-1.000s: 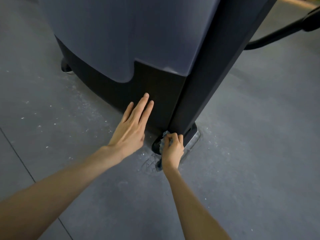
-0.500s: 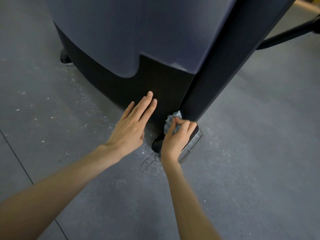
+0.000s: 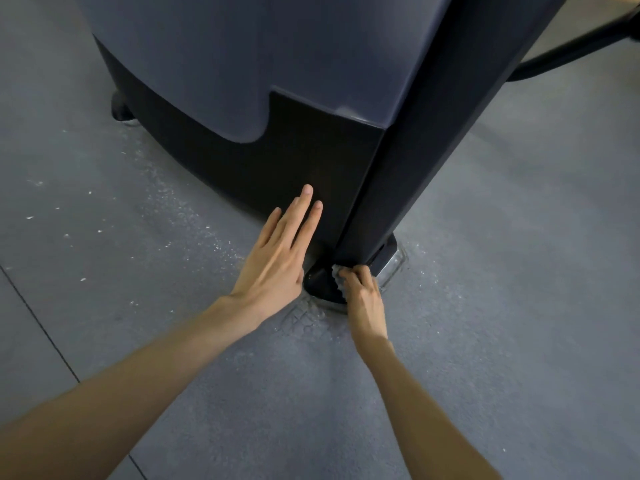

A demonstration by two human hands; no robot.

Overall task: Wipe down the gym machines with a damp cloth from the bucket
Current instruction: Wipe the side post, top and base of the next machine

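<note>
A gym machine with a grey upper shroud and a black lower housing fills the top of the view. My left hand lies flat with straight fingers against the black housing, near its front corner. My right hand grips a small crumpled grey-blue cloth and holds it against the machine's black foot at the bottom of that corner. Most of the cloth is hidden under my fingers. No bucket is in view.
The grey rubber floor around the base is speckled with white dust and cracked beside the foot. A floor seam runs at the left. A black bar of the machine reaches out at the upper right. Another foot stands at the far left.
My right hand has moved the cloth down from the corner edge of the housing to the foot at the floor. My left hand stays pressed on the housing.
</note>
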